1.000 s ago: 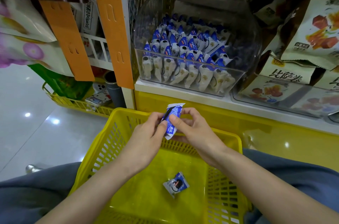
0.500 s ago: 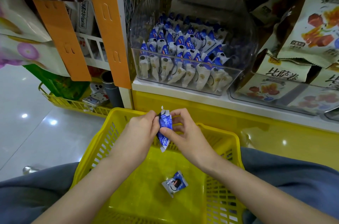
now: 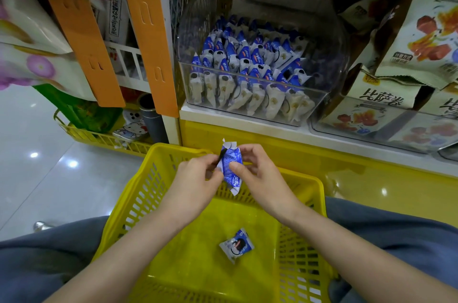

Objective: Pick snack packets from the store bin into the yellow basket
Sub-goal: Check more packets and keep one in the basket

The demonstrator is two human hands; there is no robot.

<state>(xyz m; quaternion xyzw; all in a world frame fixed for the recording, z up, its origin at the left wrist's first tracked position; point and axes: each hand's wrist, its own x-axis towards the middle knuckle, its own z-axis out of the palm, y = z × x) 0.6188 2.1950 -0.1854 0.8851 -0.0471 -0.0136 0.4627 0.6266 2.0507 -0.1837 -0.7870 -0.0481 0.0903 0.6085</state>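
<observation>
A yellow basket rests on my lap, below a shelf. Above its far rim, my left hand and my right hand both pinch one blue and white snack packet, which stands nearly upright between them. A second packet lies flat on the basket floor. On the shelf straight ahead, a clear store bin holds several rows of the same blue and white packets.
Large snack bags and a second clear bin stand to the right of the store bin. Orange shelf uprights rise at left. Another yellow basket with goods sits on the shiny floor at left.
The packet has turned in my fingers and now shows its broad blue face. Both hands stay over the basket's far rim.
</observation>
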